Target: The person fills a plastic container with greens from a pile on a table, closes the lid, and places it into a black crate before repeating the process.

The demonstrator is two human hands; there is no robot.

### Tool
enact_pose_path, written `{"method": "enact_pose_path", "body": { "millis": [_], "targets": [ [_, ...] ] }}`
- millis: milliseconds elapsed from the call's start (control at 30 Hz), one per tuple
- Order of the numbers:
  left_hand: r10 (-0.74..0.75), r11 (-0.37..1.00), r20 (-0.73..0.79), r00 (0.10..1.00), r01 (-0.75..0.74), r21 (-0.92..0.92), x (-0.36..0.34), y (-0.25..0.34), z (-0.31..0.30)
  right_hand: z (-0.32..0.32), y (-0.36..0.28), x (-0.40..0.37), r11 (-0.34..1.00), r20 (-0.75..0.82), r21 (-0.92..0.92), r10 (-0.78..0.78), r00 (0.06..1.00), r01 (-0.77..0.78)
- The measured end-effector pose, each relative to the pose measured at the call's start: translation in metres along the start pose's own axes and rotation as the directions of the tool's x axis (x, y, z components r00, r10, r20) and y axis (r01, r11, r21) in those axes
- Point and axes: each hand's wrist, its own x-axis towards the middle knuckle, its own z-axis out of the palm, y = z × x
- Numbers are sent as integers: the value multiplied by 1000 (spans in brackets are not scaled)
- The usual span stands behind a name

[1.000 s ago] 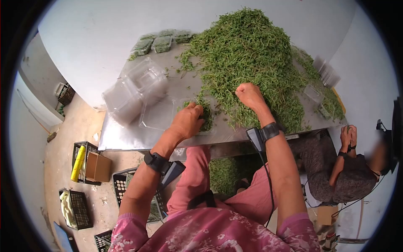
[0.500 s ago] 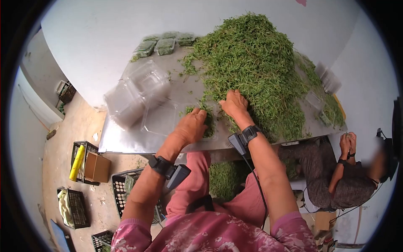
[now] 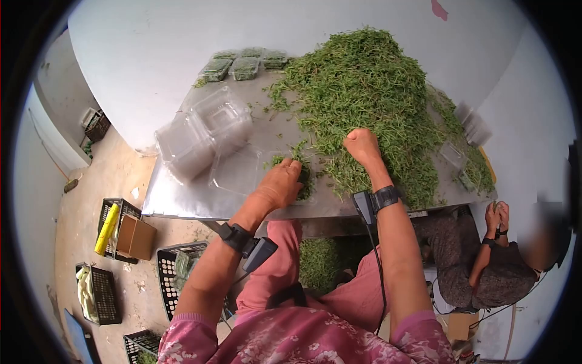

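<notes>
Few packs (image 3: 245, 67) are sitting filled while most greens (image 3: 364, 79) are lying heaped, the right hand (image 3: 362, 145) clenching a fistful and the left hand (image 3: 280, 184) gripping some over a tray (image 3: 236, 173).

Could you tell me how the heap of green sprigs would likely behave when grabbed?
Probably floppy and light: the green sprigs are thin, loose strands. They likely shed strays, as scattered bits lie on the table.

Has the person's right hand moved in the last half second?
Yes. The right hand has shifted to the right, away from the open clear box, and is now closed in a fist on the green pile.
</notes>
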Motion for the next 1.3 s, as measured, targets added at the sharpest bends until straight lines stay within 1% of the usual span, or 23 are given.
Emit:
{"method": "enact_pose_path", "body": {
  "millis": [100,133,233,267,333,433,533,567,633,667,767,800,867,933,1000,1100,1167,1200,1300],
  "targets": [
    [6,1000,1,1000,-6,3,1,-1,1,-4,10,-7,982,-153,183,-9,988,37],
    [4,1000,6,1000,-4,1,1,-1,1,-6,13,-7,984,-134,177,-2,991,26],
    [-27,1000,60,998,26,6,1,3,-5,-4,29,-2,911,-160,393,-67,985,126],
    [-41,999,82,996,40,9,1,5,-6,-4,34,0,915,-151,386,-58,987,113],
    [-32,999,72,997,32,-1,1,2,-3,-12,33,-5,924,-136,372,-39,990,88],
    [-30,1000,55,998,30,-2,1,4,-4,-11,36,-11,964,-238,234,-66,969,124],
    [-34,999,54,998,35,-3,2,9,-11,-19,31,-13,917,-199,392,7,980,73],
    [-37,999,58,998,37,-2,3,9,-13,-21,28,-15,885,-190,457,0,982,89],
    [35,999,25,999,-35,-12,3,4,-15,-29,17,-23,803,-175,585,-12,984,114],
    [73,997,12,997,-73,-14,2,1,-17,-33,11,-28,774,-137,626,-9,990,94],
    [14,989,-33,999,-18,-150,-5,12,-35,-38,-7,-42,706,-43,705,-63,997,74],
    [-12,983,-77,997,-2,-183,-7,13,-40,-35,-15,-48,668,-27,740,-78,997,72],
    [-68,967,-165,984,24,-255,-14,10,-50,-27,-29,-59,690,1,719,-127,992,87],
    [-140,949,-220,965,67,-308,-19,-1,-52,-14,-38,-63,695,18,709,-185,982,118],
    [-212,927,-257,943,110,-358,-24,-6,-55,3,-43,-65,744,43,656,-205,978,127],
    [-234,921,-237,943,137,-364,-29,-8,-56,17,-51,-74,819,82,562,-194,978,116],
    [-220,931,-224,949,137,-338,-30,-4,-56,30,-50,-76,859,98,502,-172,980,101],
    [-213,936,-216,953,135,-326,-30,-2,-54,35,-50,-76,889,98,445,-166,981,106],
    [-166,954,-208,964,104,-280,-28,0,-48,43,-52,-75,957,127,213,-225,966,195]
  ]
}}
